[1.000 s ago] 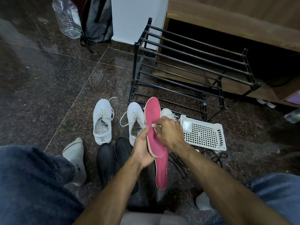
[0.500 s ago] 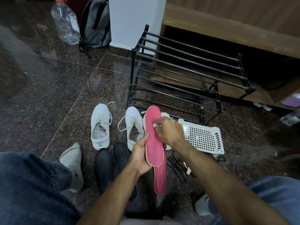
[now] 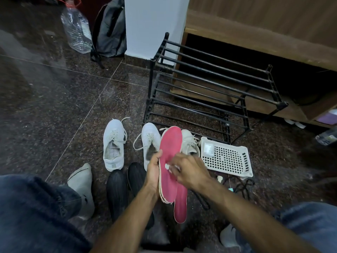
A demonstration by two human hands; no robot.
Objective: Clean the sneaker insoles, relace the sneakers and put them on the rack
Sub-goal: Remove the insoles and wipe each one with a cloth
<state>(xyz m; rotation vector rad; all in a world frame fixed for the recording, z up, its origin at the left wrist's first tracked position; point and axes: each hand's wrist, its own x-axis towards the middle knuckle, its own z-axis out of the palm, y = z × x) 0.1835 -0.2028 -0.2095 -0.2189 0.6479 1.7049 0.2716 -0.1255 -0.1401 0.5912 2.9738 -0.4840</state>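
Left hand (image 3: 154, 172): your fingers curl round the flat pink foam insole (image 3: 170, 161), long axis pointing away from you.
Right hand (image 3: 189, 170): pinches a small white wipe (image 3: 167, 166) against the insole's middle, blurred.

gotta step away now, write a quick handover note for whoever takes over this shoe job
Left hand grips the pink insole by its edge, held upright. Right hand pinches a small white wipe against the insole's face, mid-clean.
A second pink insole lies on the floor below it.
Three white sneakers sit on the floor in front of the black rack, which holds no shoes. Loose black laces lie by the white basket.
Done: the insoles are out. Left: finish wiping, refit the insoles, relace, rack the sneakers.
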